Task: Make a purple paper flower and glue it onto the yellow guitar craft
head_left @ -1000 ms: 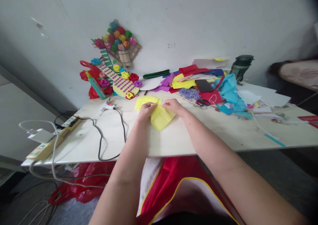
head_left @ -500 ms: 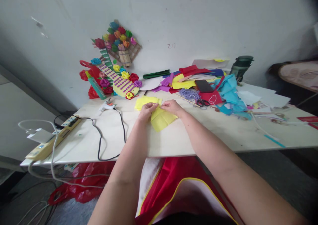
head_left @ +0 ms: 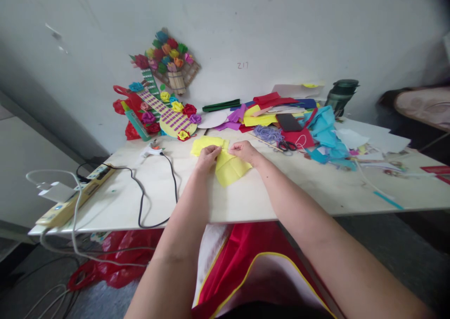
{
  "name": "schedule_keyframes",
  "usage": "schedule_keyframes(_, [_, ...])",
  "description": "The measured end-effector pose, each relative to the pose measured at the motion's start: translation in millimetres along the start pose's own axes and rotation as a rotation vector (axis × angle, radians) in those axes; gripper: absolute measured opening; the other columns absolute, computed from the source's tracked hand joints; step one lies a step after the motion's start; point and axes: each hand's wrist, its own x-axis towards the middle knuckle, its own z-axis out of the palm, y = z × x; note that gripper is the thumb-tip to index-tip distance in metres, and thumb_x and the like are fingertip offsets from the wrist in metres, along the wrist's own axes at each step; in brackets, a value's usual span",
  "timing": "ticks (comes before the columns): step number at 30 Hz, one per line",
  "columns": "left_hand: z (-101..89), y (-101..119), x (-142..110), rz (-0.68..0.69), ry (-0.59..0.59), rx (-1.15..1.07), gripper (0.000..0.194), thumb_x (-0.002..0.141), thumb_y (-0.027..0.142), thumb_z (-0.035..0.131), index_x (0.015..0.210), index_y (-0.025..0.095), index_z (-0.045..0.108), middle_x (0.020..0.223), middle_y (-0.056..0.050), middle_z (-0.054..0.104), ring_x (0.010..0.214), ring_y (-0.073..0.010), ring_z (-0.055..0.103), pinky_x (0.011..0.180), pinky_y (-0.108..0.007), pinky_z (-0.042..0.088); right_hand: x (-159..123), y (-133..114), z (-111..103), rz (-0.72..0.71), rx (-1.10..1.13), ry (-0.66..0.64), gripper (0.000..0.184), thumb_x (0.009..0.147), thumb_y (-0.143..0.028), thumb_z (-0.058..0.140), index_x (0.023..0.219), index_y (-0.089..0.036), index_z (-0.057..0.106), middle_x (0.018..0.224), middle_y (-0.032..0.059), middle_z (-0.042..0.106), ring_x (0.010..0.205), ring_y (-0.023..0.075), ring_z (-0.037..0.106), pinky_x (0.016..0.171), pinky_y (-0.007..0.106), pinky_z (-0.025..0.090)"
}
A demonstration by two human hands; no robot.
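A folded sheet of yellow paper [head_left: 232, 170] lies on the pale table [head_left: 246, 201], a little past its middle. My left hand [head_left: 207, 157] pinches the paper's upper left edge with closed fingers. My right hand [head_left: 246, 151] pinches the upper right edge, also closed. The two hands nearly meet over the paper's top corner. More yellow paper [head_left: 204, 144] lies flat just behind my left hand.
A glue gun [head_left: 152, 150] with a black cord [head_left: 141, 201] lies to the left, beside a power strip [head_left: 70, 200]. Paper flower crafts [head_left: 165, 108] lean on the wall. Coloured paper scraps [head_left: 274, 112], scissors [head_left: 287, 145], a phone [head_left: 288, 121] and a dark bottle [head_left: 340, 94] crowd the back right.
My hands have shifted slightly along the yellow paper's top edge and drawn closer together; the sheet has turned a little on the table.
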Motion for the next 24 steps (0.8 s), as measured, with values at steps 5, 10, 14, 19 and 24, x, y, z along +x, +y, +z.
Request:
schedule_keyframes(5, [0.0,-1.0,0.0,-0.021,-0.036,-0.004,0.038,0.060,0.049,0.071,0.062,0.016,0.054,0.052,0.004,0.046,0.048,-0.0071,0.038,0.047,-0.022,0.028,-1.0,-2.1,0.8,0.007,0.005,-0.007,0.026,0.060,-0.040,0.062,0.058,-0.014,0.059,0.055,-0.0031,0.049,0.056,0.0103,0.043,0.056,0.025,0.034])
schedule_keyframes(10, [0.3,-2.7,0.3,-0.014,-0.030,0.018,0.037,0.055,0.045,0.075,0.061,0.016,0.055,0.052,0.004,0.047,0.047,-0.0067,0.038,0.046,-0.022,0.027,-3.2,-4.4,1.5,0.002,-0.007,-0.038,0.024,0.059,-0.037,0.062,0.057,-0.013,0.059,0.054,-0.0031,0.050,0.056,0.0099,0.044,0.057,0.024,0.035])
schedule_keyframes(14, [0.3,-3.0,0.3,0.013,-0.014,0.015,0.036,0.054,0.043,0.077,0.056,0.015,0.054,0.051,0.003,0.048,0.048,-0.0071,0.039,0.048,-0.022,0.029,-4.1,-5.3,0.6,0.014,-0.021,-0.035,0.024,0.059,-0.037,0.062,0.060,-0.013,0.061,0.058,-0.0016,0.054,0.058,0.0102,0.045,0.056,0.023,0.036])
schedule_keyframes(19, [0.4,-1.5,-0.6,0.001,0.007,0.011,0.036,0.052,0.043,0.077,0.055,0.016,0.054,0.049,0.003,0.048,0.048,-0.0076,0.039,0.047,-0.022,0.031,-3.4,-7.1,-1.7,0.018,-0.052,-0.025,0.030,0.059,-0.043,0.063,0.059,-0.013,0.061,0.057,-0.0016,0.054,0.058,0.0109,0.046,0.056,0.024,0.037])
schedule_keyframes(24, [1.0,1.6,-1.8,-0.001,0.054,-0.016,0.036,0.053,0.045,0.076,0.057,0.016,0.055,0.050,0.003,0.049,0.047,-0.0076,0.041,0.047,-0.022,0.031,-3.3,-6.5,-5.7,0.088,-0.029,-0.024,0.033,0.060,-0.047,0.063,0.061,-0.014,0.061,0.054,-0.0031,0.050,0.054,0.0107,0.044,0.052,0.024,0.036])
